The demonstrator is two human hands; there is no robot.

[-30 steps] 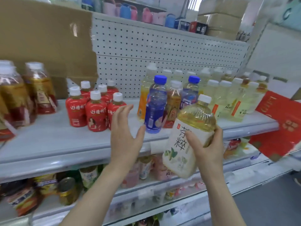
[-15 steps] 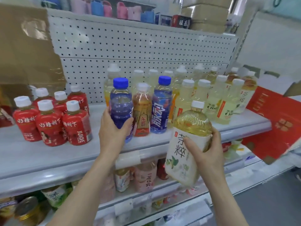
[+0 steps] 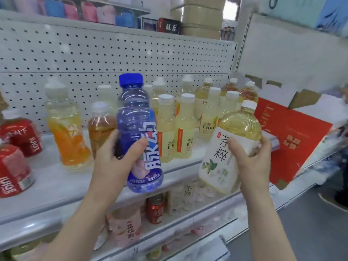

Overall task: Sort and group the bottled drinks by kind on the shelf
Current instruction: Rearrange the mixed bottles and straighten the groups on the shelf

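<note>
Broadly, a white metal shelf [image 3: 56, 185] with a pegboard back [image 3: 94, 53] fills the view, and a red cardboard carton [image 3: 293, 140] leans at its right end. At the far right of the shelf a cluster of pale yellow bottles [image 3: 185, 129] with white caps stands upright, several rows deep.

Nearer, the left hand [image 3: 116, 162] grips a blue-capped purple sports drink bottle [image 3: 137, 117]. Its fingers and thumb are wrapped round the lower half, and the bottle is upright in front of the shelf's near edge, with its base below the hand.

To the right, the right hand [image 3: 252, 161] grips a golden tea bottle with a white label [image 3: 239, 121]. The thumb lies across the label, the fingers curl behind, and the bottle tilts with its cap toward the far right, just in front of the yellow cluster.

Left of the purple bottle, an orange drink bottle [image 3: 67, 136] and an amber tea bottle [image 3: 99, 129] stand side by side on the shelf. At the left edge are red juice bottles [image 3: 24, 136], blurred.

On the shelf below, a red can [image 3: 154, 210] stands between pale pink and white bottles.
</note>
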